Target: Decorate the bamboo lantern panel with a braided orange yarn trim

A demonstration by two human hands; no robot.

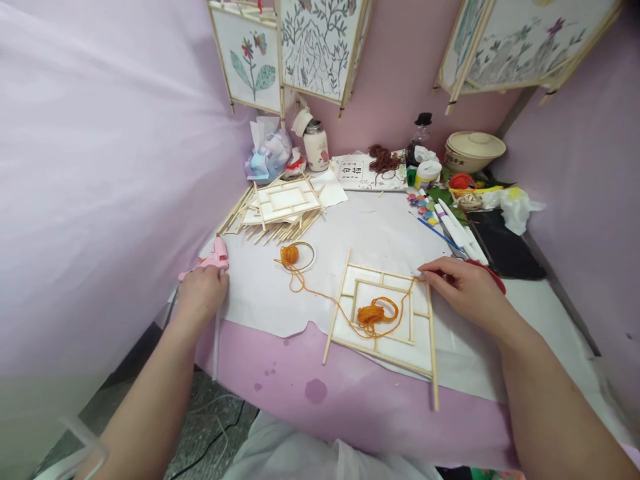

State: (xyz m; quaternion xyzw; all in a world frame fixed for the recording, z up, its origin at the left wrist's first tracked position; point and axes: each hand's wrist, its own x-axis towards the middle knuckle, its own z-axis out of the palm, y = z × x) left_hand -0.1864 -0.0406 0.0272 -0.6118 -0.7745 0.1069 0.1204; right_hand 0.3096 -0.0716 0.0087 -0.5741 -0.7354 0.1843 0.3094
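At the table's left edge my left hand point(203, 291) is closed around a pink hot glue gun point(219, 253), its nozzle pointing up and away. A white glue stick point(217, 343) hangs out below that hand. My right hand point(463, 287) pinches the end of an orange yarn point(413, 283) at the far right corner of a wooden stick frame point(433, 340) with white backing. An orange yarn bundle point(371, 313) lies on the frame's middle. Its strand runs left to an orange yarn ball point(289, 255) beside a round hoop point(311, 257).
Stacked stick frames point(287, 200) and loose sticks lie at the back left. On the right are white markers point(460, 230), a black phone point(507, 247), red-handled scissors point(493, 275) and a lidded bowl point(473, 150). Painted lanterns point(315, 47) hang above. A bottle point(316, 147) stands behind.
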